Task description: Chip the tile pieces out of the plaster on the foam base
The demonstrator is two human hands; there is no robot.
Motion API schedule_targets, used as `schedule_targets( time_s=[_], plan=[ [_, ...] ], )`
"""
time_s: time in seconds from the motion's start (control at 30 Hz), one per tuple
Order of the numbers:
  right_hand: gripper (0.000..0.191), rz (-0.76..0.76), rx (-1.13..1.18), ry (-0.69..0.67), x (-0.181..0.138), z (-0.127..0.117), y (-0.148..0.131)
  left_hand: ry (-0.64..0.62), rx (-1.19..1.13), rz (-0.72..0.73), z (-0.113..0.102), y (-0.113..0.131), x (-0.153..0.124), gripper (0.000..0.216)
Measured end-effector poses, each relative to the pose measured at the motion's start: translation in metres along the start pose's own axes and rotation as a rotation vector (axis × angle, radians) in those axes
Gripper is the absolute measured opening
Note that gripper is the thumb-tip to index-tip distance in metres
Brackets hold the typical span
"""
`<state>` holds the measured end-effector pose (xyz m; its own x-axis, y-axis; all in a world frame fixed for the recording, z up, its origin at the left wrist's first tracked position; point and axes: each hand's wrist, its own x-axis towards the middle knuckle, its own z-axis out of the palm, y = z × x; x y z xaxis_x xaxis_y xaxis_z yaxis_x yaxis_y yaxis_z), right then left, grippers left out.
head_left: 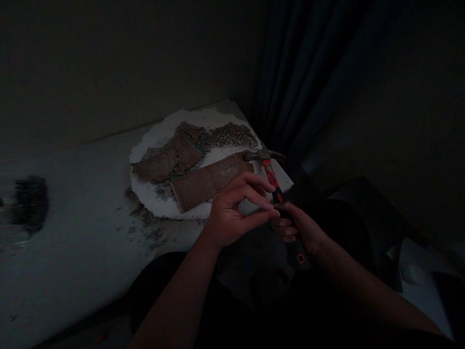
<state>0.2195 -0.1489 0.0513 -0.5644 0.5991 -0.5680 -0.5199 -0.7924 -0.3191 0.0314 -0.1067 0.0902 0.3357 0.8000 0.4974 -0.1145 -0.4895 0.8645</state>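
Observation:
In a dim room my right hand (pixel 296 228) is wrapped round the black grip of a hammer (pixel 273 182) with a red-and-black handle. Its claw head rests at the far edge of a long perforated brown board (pixel 209 182). My left hand (pixel 236 208) hovers beside the handle with fingers loosely curled and spread, fingertips touching my right hand; it holds nothing. The board lies on a white round sheet (pixel 152 196) on a pale table (pixel 72 232). More broken perforated board pieces (pixel 169 157) lie behind it.
A heap of small grey rubble (pixel 227 135) lies at the back of the white sheet. Dust and crumbs are scattered on the table near its front edge. A dark blurred object (pixel 31 201) sits at the far left. A dark curtain (pixel 308 72) hangs behind.

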Motion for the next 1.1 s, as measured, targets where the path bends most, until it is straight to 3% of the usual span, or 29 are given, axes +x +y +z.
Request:
schedule_targets(
  time_s=[0.6, 0.67, 0.83, 0.93, 1.1],
  plan=[
    [0.019, -0.006, -0.01, 0.023, 0.001, -0.001, 0.0, -0.027, 0.07, -0.025, -0.001, -0.001, 0.0, 0.01],
    [0.019, -0.005, -0.004, 0.021, 0.001, -0.001, 0.0, -0.078, 0.085, -0.08, -0.002, -0.001, 0.0, 0.016],
    [0.018, 0.006, 0.024, -0.002, 0.002, -0.002, 0.001, -0.358, 0.257, -0.301, -0.007, -0.007, -0.001, 0.028],
    [0.017, 0.002, 0.01, -0.001, 0.002, -0.004, -0.001, -0.367, 0.429, -0.303, -0.01, -0.017, -0.004, 0.028],
    [0.017, -0.023, -0.003, -0.026, 0.001, -0.005, -0.003, -0.517, 0.705, -0.303, -0.021, -0.034, -0.015, 0.033]
  ],
)
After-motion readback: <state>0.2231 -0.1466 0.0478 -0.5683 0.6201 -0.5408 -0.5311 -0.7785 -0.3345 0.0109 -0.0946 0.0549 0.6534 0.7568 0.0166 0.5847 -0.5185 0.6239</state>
